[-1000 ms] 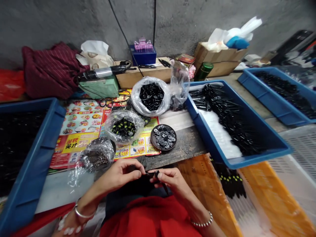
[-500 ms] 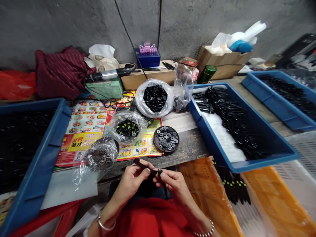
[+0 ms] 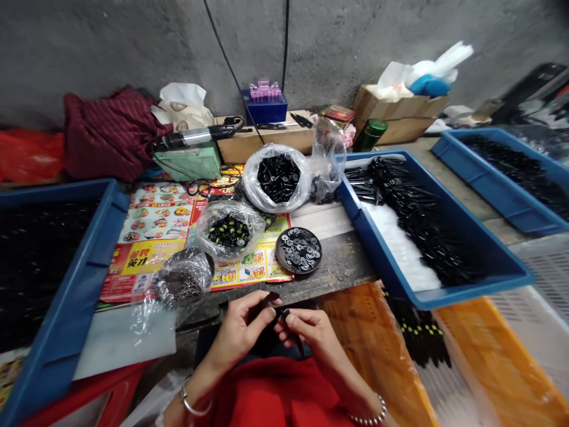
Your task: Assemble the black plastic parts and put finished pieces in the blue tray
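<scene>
The fingers of the left hand (image 3: 240, 325) grasp a dark strip (image 3: 270, 298), its end poking out past the thumb toward two o'clock. Just beside, the fingers of the right hand (image 3: 309, 329) pinch a black piece (image 3: 285, 313) between thumb and forefinger; a dark pointed end (image 3: 301, 347) shows below them, toward five o'clock. The hands are close together at the near edge of the bench (image 3: 331, 283).

Outward from the hands, a round dish (image 3: 280, 261) of flat grey discs sits near one o'clock. At eleven is an open plastic bag (image 3: 205, 228) of black-and-green parts; at twelve, farther off, a larger bag (image 3: 252, 181) of black parts; at ten, a crumpled bag (image 3: 205, 268) of small metal bits. A blue tray (image 3: 480, 299) of black pieces stands at two o'clock, another blue tray (image 3: 95, 255) at nine to ten, and an orange crate (image 3: 376, 332) at three.
</scene>
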`<state>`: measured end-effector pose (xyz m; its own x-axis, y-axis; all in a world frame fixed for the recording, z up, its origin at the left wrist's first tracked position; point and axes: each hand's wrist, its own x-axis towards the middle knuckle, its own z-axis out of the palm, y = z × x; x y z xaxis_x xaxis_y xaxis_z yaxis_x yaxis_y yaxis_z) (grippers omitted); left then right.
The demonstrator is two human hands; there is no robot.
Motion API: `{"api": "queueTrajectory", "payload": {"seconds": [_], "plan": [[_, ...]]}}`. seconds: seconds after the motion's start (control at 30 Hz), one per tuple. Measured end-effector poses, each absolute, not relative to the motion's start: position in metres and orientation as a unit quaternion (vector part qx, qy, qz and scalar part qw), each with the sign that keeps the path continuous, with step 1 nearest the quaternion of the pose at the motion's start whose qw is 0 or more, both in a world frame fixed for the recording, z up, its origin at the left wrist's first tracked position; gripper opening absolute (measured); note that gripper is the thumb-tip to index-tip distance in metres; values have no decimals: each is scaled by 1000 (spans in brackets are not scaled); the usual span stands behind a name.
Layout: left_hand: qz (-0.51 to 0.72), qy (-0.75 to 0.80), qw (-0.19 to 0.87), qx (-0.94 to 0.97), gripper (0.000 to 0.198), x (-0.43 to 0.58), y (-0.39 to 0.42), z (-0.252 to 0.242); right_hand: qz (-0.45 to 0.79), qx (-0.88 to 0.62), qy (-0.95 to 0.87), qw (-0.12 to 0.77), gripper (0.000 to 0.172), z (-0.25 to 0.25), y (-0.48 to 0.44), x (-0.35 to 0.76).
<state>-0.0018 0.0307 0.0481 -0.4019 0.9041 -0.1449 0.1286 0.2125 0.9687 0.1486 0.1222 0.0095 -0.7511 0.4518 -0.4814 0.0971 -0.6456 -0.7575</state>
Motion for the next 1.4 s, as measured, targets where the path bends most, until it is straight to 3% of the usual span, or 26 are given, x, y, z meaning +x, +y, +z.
{"api": "queueTrajectory", "payload": {"seconds": [0.37, 1.4], "plan": [[404, 734, 301, 455, 17, 3, 35, 53, 812, -330, -468, 109, 45, 18, 121, 147], [365, 743, 296, 476, 16, 2, 41, 56, 819, -318, -464, 113, 44, 9, 118, 150]]}}
